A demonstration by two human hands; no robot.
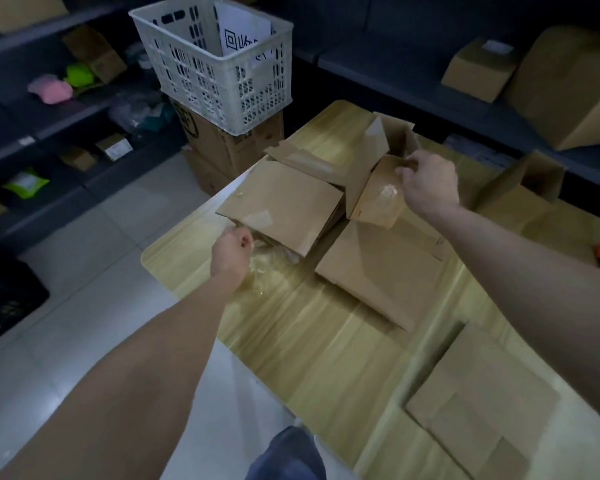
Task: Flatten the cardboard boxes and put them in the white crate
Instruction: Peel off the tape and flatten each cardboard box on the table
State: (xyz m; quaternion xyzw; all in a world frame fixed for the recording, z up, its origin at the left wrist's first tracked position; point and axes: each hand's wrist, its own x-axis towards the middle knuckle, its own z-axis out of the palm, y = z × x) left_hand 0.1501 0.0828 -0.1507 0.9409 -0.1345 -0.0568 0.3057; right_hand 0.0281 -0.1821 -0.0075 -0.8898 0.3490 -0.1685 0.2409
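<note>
place: you are standing in a stockroom or parcel-packing room.
shelving: dark metal racks point(49, 123) run along your left and across the far side, tier over tier.
stock: the racks hold brown cartons point(478, 71), a small labelled box point(114, 147), and bagged goods in pink point(51, 89) and bright green point(80, 75).
table: the pale wood-grain table point(312, 327) in front of you carries loose cardboard boxes point(284, 206), some opened out, from its far edge to its near right corner.
crate: a white crate point(222, 81) sits on stacked printed cartons point(229, 147) just off the table's far left corner, with a printed sheet point(243, 32) bearing a square code inside it.
floor: pale tiles point(94, 244).
</note>
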